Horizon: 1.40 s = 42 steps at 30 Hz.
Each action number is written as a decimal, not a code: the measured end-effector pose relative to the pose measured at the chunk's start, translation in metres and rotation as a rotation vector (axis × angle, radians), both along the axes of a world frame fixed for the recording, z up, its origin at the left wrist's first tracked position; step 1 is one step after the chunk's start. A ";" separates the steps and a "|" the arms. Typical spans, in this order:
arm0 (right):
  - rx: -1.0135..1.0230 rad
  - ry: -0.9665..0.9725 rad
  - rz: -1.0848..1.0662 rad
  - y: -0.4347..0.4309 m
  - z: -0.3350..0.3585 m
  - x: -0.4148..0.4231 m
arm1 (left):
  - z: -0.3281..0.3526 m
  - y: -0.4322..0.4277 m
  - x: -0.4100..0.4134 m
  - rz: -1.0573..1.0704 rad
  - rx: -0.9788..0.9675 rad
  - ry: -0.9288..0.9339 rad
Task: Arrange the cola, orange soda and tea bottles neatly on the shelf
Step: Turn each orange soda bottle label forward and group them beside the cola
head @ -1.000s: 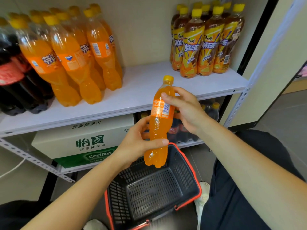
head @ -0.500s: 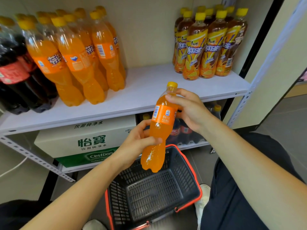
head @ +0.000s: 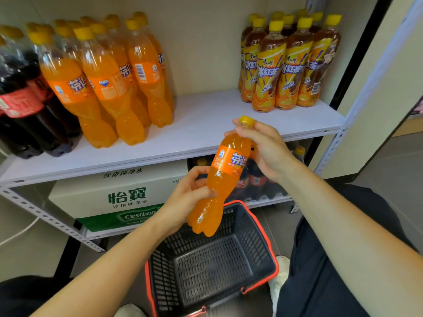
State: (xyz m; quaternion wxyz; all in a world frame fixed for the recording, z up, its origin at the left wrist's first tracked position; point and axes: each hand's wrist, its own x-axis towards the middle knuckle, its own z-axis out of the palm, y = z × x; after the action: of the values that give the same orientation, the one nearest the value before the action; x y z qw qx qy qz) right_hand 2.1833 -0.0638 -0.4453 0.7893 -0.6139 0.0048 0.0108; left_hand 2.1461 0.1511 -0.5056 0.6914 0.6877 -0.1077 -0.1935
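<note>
Item: one orange soda bottle (head: 225, 175), held off the shelf (head: 206, 124) in both hands.

Left hand (head: 190, 197): fingers curled round the lower body, thumb across the front.

Right hand (head: 263, 147): fingers wrapped about the neck just under the yellow cap.

Long axis: tilted, with the cap up toward the right hand and the base down below the left hand, over the basket (head: 247, 234).

Destination, by judgement: the orange soda row (head: 107, 88), up and away to the left of the left hand, which is the nearer one. The cola bottles (head: 20, 106) stand further left.

Tea bottles (head: 286, 65): up beyond the right hand. Bare shelf board lies between the two groups, straight ahead of both hands.
</note>
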 end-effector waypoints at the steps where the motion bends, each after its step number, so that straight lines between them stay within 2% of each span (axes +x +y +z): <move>1: -0.017 -0.021 -0.009 0.000 0.000 -0.001 | 0.000 0.000 0.000 -0.026 0.017 -0.011; 3: -0.040 -0.054 -0.038 0.002 0.000 -0.002 | -0.003 -0.004 -0.001 -0.046 0.074 -0.049; 10: -0.164 -0.145 -0.008 0.006 -0.003 -0.008 | -0.011 -0.004 0.002 0.095 0.210 -0.254; 15: -0.458 -0.371 0.080 -0.002 -0.001 -0.013 | -0.016 0.005 0.005 0.147 0.344 -0.442; 19: -0.453 -0.489 0.135 -0.012 0.002 -0.016 | -0.019 0.016 0.002 0.142 0.449 -0.533; 29: -0.445 -0.489 0.167 -0.024 0.002 -0.016 | -0.018 0.021 0.000 0.140 0.454 -0.508; 33: -0.282 -0.414 -0.030 -0.016 -0.002 -0.016 | -0.014 0.017 0.000 0.102 0.408 -0.454; 36: -0.270 -0.404 -0.181 -0.011 -0.007 -0.015 | -0.015 0.015 -0.002 0.057 0.367 -0.405; 42: -0.185 -0.404 -0.209 -0.007 -0.007 -0.012 | -0.008 0.011 -0.002 0.023 0.269 -0.318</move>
State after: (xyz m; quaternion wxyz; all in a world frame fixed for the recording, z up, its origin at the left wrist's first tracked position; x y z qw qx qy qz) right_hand 2.1716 -0.0705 -0.4525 0.7117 -0.6693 -0.0887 -0.1942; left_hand 2.1440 0.1617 -0.5135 0.5700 0.7968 -0.1808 -0.0871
